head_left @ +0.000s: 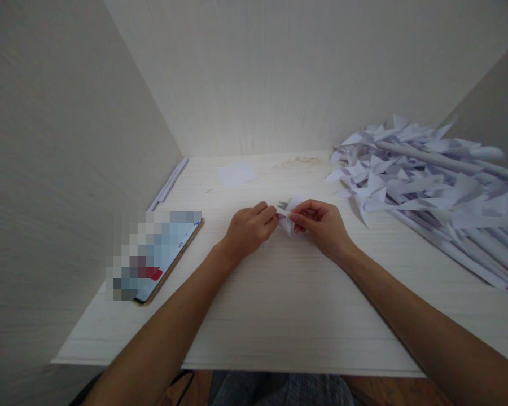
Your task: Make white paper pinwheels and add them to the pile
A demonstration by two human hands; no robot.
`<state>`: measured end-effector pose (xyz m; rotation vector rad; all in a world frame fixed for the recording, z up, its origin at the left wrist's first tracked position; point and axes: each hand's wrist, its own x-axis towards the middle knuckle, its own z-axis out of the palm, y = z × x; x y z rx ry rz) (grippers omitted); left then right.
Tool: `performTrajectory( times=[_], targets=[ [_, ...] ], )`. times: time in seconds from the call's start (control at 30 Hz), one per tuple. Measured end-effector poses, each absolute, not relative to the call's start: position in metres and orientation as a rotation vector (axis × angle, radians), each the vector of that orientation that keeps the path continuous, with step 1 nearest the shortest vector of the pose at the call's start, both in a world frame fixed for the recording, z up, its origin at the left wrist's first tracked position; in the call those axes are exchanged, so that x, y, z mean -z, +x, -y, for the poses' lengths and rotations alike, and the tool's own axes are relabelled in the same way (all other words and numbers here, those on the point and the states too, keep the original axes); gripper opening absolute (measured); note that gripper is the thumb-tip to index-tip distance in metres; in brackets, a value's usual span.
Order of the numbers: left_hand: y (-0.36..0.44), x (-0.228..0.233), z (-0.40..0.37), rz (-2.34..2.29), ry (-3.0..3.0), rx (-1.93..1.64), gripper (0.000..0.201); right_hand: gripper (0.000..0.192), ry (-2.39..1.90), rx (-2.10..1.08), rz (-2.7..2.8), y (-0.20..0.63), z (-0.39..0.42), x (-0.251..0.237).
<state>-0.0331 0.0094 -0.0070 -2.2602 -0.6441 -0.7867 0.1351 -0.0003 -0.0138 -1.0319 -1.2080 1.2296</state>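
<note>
A small piece of white paper (285, 225), bent and folded, is held between my two hands over the middle of the table. My left hand (249, 228) pinches its left edge, fingers curled in. From the other side my right hand (319, 223) grips the paper between thumb and fingers. Just behind the fingertips a small grey pointed thing (283, 204) shows; it may be scissor tips, but I cannot tell. Part of the paper is hidden by my fingers.
White paper pinwheels (389, 180) with rolled paper sticks are heaped at the right. A flat white paper sheet (237, 174) lies at the back. On the left are a phone (169, 259), partly blurred out, and rolled paper sticks (169, 183) by the wall. Walls enclose the table.
</note>
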Motion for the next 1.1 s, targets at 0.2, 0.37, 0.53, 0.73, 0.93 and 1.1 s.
performTrajectory(
  times=[0.2, 0.37, 0.53, 0.73, 0.93, 1.1],
  targets=[
    [-0.0349, 0.0119, -0.0142, 0.661, -2.374, 0.837, 0.022, 0.02, -1.058, -1.229, 1.222, 0.137, -0.0008, 0.0129],
    [-0.0363, 0.0135, -0.0135, 0.652, -2.343, 0.97, 0.019, 0.02, -1.074, -1.225, 1.258, 0.1367, 0.0022, 0.0078],
    [-0.0376, 0.0126, -0.0102, 0.63, -2.32, 0.951, 0.023, 0.022, -1.068, -1.244, 1.287, 0.1373, 0.0052, 0.0055],
    [-0.0354, 0.0052, -0.0064, 0.627, -2.301, 0.751, 0.028, 0.023, -1.05, -1.227, 1.346, 0.1404, 0.0044, 0.007],
    [-0.035, 0.0059, -0.007, 0.592, -2.312, 0.752, 0.025, 0.026, -1.034, -1.205, 1.317, 0.1426, 0.0025, 0.0084],
    [-0.0365, 0.0088, -0.0073, 0.563, -2.282, 0.887, 0.023, 0.024, -1.015, -1.207, 1.344, 0.1414, 0.0043, 0.0097]
  ],
)
